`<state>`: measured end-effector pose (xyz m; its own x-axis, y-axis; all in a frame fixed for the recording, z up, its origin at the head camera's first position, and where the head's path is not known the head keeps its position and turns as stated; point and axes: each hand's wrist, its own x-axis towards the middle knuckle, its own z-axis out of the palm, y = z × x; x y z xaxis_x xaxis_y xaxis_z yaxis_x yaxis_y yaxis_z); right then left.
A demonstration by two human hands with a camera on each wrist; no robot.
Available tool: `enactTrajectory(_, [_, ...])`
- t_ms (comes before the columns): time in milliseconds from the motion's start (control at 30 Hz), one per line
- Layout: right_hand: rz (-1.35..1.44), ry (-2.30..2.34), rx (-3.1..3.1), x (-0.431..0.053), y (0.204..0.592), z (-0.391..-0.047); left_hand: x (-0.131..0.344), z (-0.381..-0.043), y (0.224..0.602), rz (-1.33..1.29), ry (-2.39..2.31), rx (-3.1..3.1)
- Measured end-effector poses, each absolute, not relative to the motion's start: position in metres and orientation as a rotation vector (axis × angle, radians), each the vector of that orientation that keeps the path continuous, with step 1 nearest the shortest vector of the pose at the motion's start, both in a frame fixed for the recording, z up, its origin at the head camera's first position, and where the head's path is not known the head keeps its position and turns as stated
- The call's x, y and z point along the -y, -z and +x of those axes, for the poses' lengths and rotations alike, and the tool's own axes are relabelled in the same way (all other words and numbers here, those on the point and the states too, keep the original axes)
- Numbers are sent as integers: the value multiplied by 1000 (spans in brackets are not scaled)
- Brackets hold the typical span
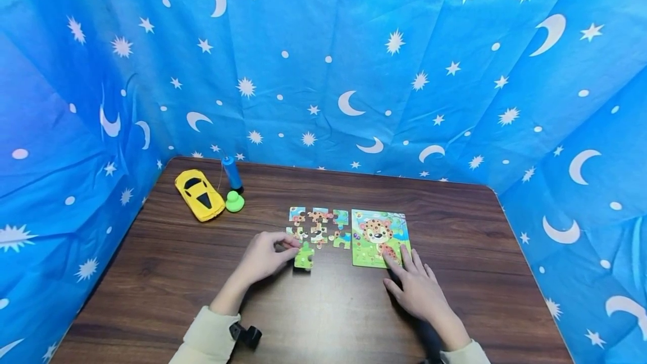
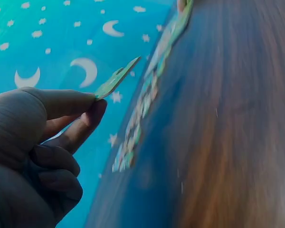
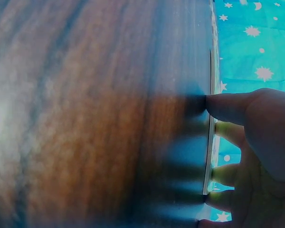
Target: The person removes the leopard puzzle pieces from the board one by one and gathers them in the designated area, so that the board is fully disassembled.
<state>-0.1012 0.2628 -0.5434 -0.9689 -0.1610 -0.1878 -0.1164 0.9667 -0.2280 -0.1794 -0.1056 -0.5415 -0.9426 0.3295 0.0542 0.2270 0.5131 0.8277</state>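
My left hand [image 1: 265,257] pinches a green jigsaw piece [image 1: 304,259] between thumb and fingertips. In the left wrist view the piece [image 2: 116,81] is tilted and raised off the table, its edge toward the camera. Just beyond it lie several loose jigsaw pieces [image 1: 319,235] in loose rows, some with parts of an animal's face. To their right is a puzzle board [image 1: 363,219] with a spotted leopard cub picture. My right hand [image 1: 418,290] rests its spread fingers on the board's lower right part, with the thumb near the front edge.
A yellow toy car [image 1: 199,195] sits at the back left of the brown wooden table [image 1: 455,229]. Beside it are a blue cylinder [image 1: 232,172] standing upright and a small green toy [image 1: 235,201]. Blue cloth [image 1: 313,60] with moons and stars hangs around the table.
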Motion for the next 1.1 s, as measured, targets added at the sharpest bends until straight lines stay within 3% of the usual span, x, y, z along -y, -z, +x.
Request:
enactTrajectory(533, [-200,321,-2922,-264,546,-102,128,-181,566,341,-1307,-2676])
enactTrajectory(1100, [-202,311,-2906,-264,544,-103,118,-184,559,262,-1037,-2894])
